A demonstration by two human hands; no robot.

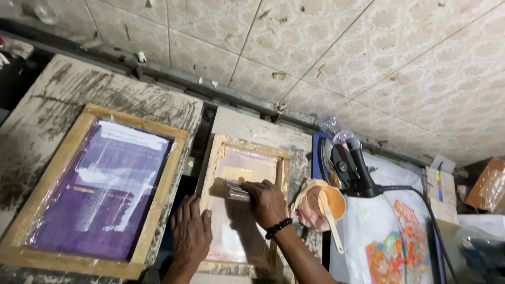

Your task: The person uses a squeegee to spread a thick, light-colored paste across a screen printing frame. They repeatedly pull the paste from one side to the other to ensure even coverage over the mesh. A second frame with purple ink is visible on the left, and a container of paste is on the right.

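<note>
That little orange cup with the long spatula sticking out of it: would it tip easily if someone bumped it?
Probably. The orange cup looks small and light, and the spatula leans far over its rim, so a nudge on the handle might lever it over. It also seems to sit on crumpled wrapping, likely an unsteady base.

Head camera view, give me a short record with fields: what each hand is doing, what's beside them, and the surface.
right hand: right hand grips a squeegee on the small wooden screen frame
left hand: left hand lies flat, palm down, at that frame's left edge
left of hands: large wooden screen frame with purple mesh and white streaks
right of hands: cup of orange ink with a stick in it, black heat tool, white printed cloth
surface: worn, ink-stained boards below a tiled wall
</note>
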